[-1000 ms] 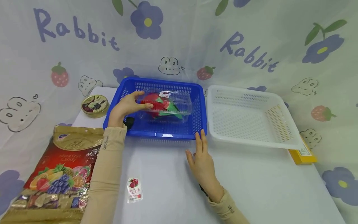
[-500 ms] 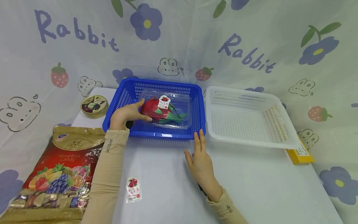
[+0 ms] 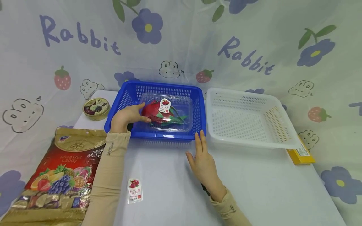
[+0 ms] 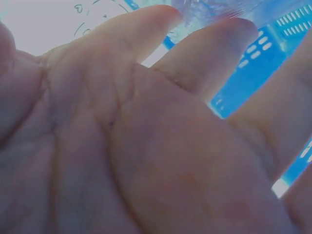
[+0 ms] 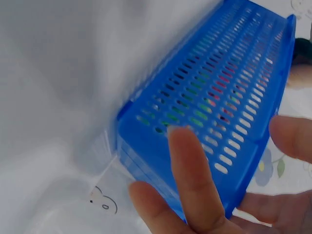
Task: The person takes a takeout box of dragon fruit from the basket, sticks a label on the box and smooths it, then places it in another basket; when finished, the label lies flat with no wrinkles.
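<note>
In the head view, a clear plastic clamshell box (image 3: 181,125) lies flat inside the blue basket (image 3: 167,137), with a red and green toy dragon fruit (image 3: 150,110) in it. A white fruit sticker (image 3: 165,106) is on its lid. My left hand (image 3: 127,117) grips the box's left end, thumb in front and a finger farther back; its other fingers are hidden. At the basket's front right corner, my right hand (image 3: 205,164) rests straight fingertips on the rim. In the right wrist view, its fingers (image 5: 192,180) lie against the basket's slotted outer wall.
A white basket (image 3: 251,142) stands right of the blue one, near a yellow box (image 3: 302,156). To the left are a round gold tin (image 3: 96,109) and a large candy bag (image 3: 60,175). Another dragon fruit sticker (image 3: 134,191) lies on the white table (image 3: 169,182) in front.
The clamshell box has tipped down from a tilt to lying flat, its lid and sticker now facing up. The left hand has moved down with it. The right hand has stayed at the corner.
</note>
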`<state>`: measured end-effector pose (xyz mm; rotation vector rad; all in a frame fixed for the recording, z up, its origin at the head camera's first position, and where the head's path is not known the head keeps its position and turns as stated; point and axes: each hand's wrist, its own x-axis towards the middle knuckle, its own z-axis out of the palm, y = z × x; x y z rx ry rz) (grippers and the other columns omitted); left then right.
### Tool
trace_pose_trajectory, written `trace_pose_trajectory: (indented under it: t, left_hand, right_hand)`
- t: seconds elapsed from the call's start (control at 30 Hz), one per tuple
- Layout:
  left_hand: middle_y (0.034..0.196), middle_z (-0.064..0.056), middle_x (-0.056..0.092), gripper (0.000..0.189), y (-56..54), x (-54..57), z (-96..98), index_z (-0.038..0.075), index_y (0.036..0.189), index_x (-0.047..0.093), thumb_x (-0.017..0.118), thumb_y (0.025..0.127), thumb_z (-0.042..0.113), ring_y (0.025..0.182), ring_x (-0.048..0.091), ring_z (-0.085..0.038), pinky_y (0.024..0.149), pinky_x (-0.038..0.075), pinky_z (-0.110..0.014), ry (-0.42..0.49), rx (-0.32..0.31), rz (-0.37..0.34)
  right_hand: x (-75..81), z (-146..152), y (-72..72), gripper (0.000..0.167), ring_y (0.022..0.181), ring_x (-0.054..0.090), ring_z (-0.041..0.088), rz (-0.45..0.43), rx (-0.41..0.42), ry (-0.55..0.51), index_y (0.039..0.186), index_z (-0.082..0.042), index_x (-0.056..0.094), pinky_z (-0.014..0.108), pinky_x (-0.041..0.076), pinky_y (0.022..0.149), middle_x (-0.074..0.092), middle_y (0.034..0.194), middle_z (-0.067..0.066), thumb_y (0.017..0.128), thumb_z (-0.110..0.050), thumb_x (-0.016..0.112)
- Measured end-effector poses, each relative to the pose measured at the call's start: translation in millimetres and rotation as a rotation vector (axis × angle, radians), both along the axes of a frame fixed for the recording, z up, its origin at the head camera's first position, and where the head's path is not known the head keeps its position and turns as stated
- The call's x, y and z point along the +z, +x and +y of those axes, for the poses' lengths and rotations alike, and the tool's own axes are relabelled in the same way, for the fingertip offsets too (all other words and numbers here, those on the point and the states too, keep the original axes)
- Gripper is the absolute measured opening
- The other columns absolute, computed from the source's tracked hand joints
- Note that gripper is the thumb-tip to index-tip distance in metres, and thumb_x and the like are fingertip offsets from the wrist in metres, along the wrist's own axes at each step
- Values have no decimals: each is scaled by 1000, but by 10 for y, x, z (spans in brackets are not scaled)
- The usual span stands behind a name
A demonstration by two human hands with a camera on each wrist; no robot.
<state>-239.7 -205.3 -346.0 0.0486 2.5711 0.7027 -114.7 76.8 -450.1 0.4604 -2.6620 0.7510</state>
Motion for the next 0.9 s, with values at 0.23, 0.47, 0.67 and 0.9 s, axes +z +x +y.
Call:
trace_pose_trajectory:
  t: [0.23,0.47,0.67,0.9]
  left_hand:
    - [156,-30,19,84,37,-2,-1,5,155,14,60,95,41,142,17,-53,112,21,-67,-45,0,31]
    - [154,-30,25,82,209,28,-48,3,153,21,53,95,50,141,22,-53,109,25,-69,-75,46,105]
    - [151,-31,29,84,520,119,-148,3,153,21,52,95,54,136,30,-55,101,36,-69,-134,92,178]
    - [145,-29,41,78,862,73,-164,4,150,33,57,93,51,126,43,-54,86,48,-64,-168,143,356]
  right_hand:
    - [141,91,-80,76,67,66,16,-218,41,5,154,-5,22,18,40,46,15,162,16,94,-26,64]
    - [372,438,-96,71,122,59,32,-443,150,-52,156,-21,16,45,56,84,3,165,2,99,-34,55]
    - [545,780,0,69,136,44,35,-342,126,-46,156,-18,18,56,40,106,14,163,8,99,-35,54]
    - [672,1060,78,67,141,35,40,-206,74,-26,155,-20,24,61,35,107,24,161,11,98,-26,58]
